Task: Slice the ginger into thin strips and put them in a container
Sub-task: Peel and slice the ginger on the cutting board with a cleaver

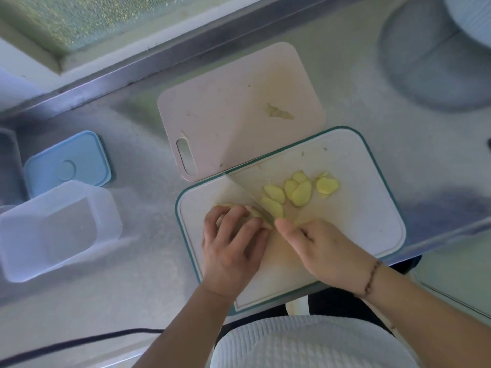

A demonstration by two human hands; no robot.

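My left hand (229, 245) grips a knobbly piece of ginger (253, 210) on the white, teal-edged cutting board (372, 221). My right hand (321, 248) holds a knife whose wide blade (247, 189) appears blurred and runs up-left across the board, its edge against the ginger. Several yellow ginger slices (300, 191) lie to the right of the blade. An open clear plastic container (55, 229) stands at the left on the steel counter, apart from both hands.
A pale pink cutting board (225, 110) with a ginger scrap (277, 112) lies behind the white board. A blue lid (67, 163) sits behind the container. A round grey vessel (435, 57) stands at the back right. A dark cable (79, 343) crosses the near left.
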